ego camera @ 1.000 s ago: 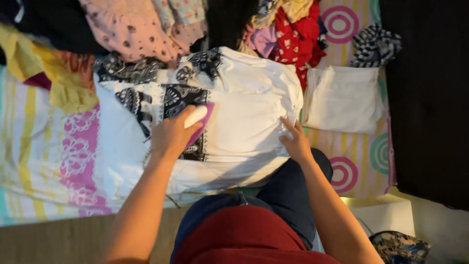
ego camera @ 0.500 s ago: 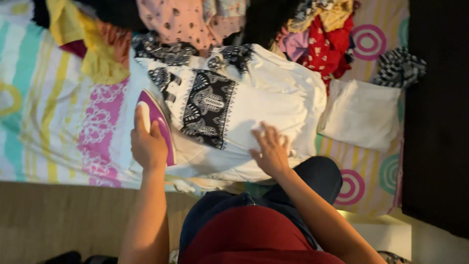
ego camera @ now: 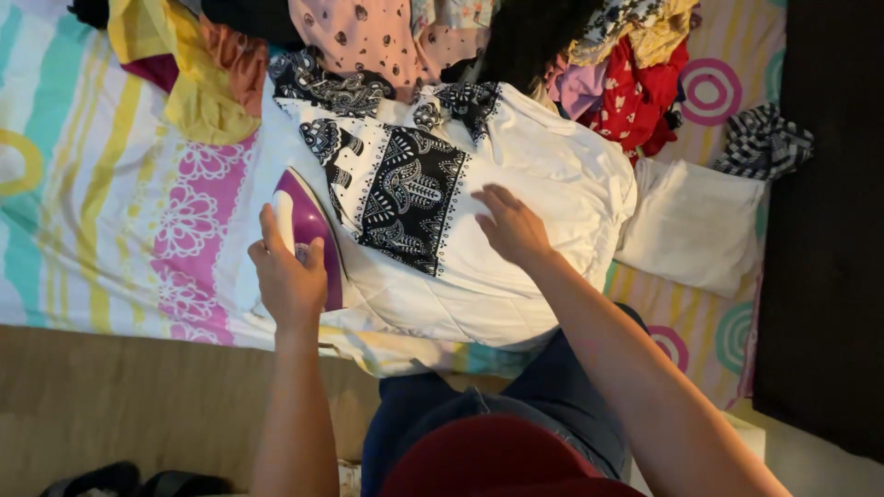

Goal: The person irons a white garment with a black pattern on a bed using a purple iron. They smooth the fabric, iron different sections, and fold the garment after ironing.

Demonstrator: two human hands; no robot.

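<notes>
A white garment (ego camera: pixel 543 175) with a black-and-white patterned panel (ego camera: pixel 405 193) lies spread on a striped, colourful sheet (ego camera: pixel 101 221). My left hand (ego camera: pixel 287 276) grips a purple and white iron (ego camera: pixel 308 221) at the garment's left edge. My right hand (ego camera: pixel 509 224) rests flat on the white cloth, fingers spread, just right of the patterned panel.
A heap of mixed clothes (ego camera: pixel 387 37) lies along the far side, with red (ego camera: pixel 645 92) and yellow (ego camera: pixel 198 83) pieces. A folded white cloth (ego camera: pixel 691 225) sits to the right, beside a checked black-and-white item (ego camera: pixel 760 138). Wooden floor (ego camera: pixel 120 396) runs below the sheet.
My left hand carried the iron from the patterned panel to the garment's left edge. My right hand slid from the garment's near right edge toward its middle.
</notes>
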